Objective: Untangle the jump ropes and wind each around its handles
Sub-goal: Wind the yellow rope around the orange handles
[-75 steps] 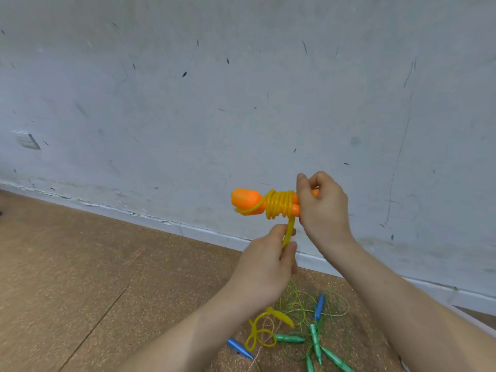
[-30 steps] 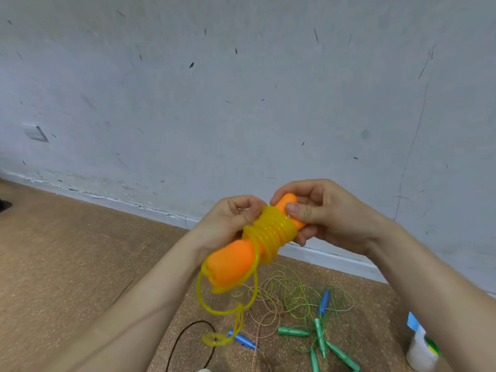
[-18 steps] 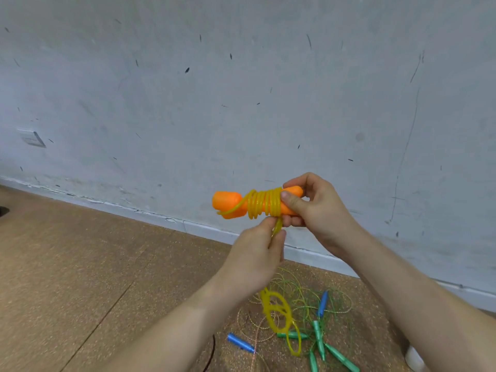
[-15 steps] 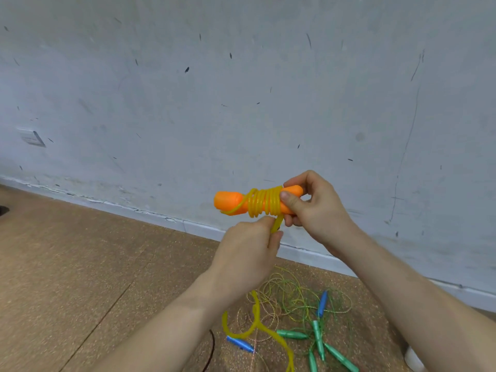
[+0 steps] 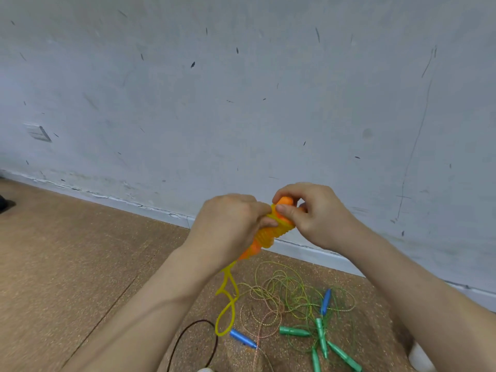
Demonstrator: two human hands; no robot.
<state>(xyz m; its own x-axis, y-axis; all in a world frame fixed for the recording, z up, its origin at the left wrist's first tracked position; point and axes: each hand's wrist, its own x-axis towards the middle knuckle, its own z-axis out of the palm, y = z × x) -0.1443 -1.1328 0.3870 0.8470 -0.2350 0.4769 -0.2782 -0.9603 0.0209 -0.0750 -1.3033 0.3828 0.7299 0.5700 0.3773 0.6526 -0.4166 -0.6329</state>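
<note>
Orange handles (image 5: 285, 202) bundled inside a fat coil of yellow rope (image 5: 268, 233), held up in mid-air in front of the grey wall (image 5: 241, 103), above the mess on the floor. Long axis on a diagonal: top end pointing up and right toward the wall, peeking out under the right hand (image 5: 315, 214); bottom end slanting down and left toward the camera, mostly hidden behind the left hand (image 5: 230, 228). Right hand pinching the top end, thumb laid across the upper turns, fingers curled over the tip. Left hand curled round the middle of the coil, apparently feeding rope on; no telling exactly what strand under the fingers. Looks like the last few turns, judging by the short loose tail (image 5: 226, 299) dangling toward the floor. So: hold tension with the left, lay each new turn snug beside the previous one instead of piling on top, pin it with the right thumb before regripping, and save a bit of tail for tucking under a turn, otherwise probably springs loose with rope that stiff-looking. Further down on the brown floor (image 5: 67, 264): tangled green and pinkish ropes (image 5: 290, 294), green handles (image 5: 294, 331), a blue handle (image 5: 243, 339), not yet sorted. Black cable (image 5: 200, 321) beside those.
</note>
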